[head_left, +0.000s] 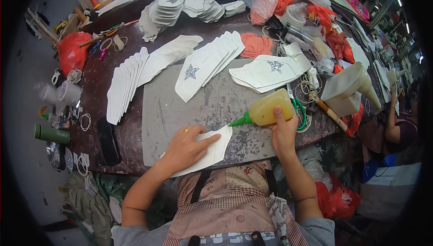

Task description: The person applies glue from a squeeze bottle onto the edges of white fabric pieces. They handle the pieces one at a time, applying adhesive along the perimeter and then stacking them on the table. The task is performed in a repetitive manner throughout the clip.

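My left hand (189, 147) lies on a white shoe-upper-shaped piece (216, 149), its index finger stretched along it and pressing it down on the grey board (158, 106). In my right hand (284, 133) is a squeeze bottle (270, 107) of yellowish liquid, tipped on its side. Its green nozzle points left, and the tip is at the piece's upper corner; whether it touches I cannot tell. Beyond the board's middle fans a stack of white pieces with a glitter star (191, 71). More star pieces (270, 72) lie to its right.
Overlapping white pieces (126, 83) spread at the left, with tall stacks (169, 9) at the back. Green-handled scissors (298, 113) lie beside the bottle. A dark phone (107, 142) and a green flask (52, 134) are at the left edge. A white funnel-like container (349, 86) stands right.
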Demonstrator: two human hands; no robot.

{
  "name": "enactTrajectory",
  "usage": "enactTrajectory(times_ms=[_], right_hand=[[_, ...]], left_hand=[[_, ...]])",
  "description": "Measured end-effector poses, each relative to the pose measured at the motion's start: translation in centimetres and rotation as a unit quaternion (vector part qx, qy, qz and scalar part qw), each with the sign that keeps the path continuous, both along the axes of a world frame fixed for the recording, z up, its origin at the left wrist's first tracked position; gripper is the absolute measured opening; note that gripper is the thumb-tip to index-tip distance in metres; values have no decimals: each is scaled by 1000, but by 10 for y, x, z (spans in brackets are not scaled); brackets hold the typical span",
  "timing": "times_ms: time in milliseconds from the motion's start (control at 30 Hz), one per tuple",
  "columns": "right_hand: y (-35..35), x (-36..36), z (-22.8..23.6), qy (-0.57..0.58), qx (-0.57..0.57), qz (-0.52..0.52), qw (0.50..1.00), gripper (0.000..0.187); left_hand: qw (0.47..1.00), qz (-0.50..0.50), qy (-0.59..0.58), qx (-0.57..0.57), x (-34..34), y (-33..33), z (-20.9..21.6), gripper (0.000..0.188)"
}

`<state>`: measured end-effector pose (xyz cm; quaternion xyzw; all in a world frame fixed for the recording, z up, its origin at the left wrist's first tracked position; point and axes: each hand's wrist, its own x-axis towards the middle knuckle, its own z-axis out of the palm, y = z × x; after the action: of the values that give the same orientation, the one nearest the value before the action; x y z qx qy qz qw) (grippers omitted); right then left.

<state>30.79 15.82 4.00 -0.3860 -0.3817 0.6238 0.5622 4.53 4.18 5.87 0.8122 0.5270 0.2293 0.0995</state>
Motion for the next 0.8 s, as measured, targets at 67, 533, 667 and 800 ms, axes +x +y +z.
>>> enactTrajectory(times_ms=[67,533,667,800], right_hand=[[2,-4,-1,-12,9,1,1000,43],[-26,7,1,-87,39,-24,995,48],[-54,5,2,-136,59,-8,989,49],[-41,4,4,-92,35,-40,994,50]], left_hand=[[1000,4,3,0,-1,-1,0,51],[1000,11,13,0,0,-1,-1,51],[1000,13,11,-3,1,-1,-2,51],[1000,13,11,6,1,-1,-1,51]])
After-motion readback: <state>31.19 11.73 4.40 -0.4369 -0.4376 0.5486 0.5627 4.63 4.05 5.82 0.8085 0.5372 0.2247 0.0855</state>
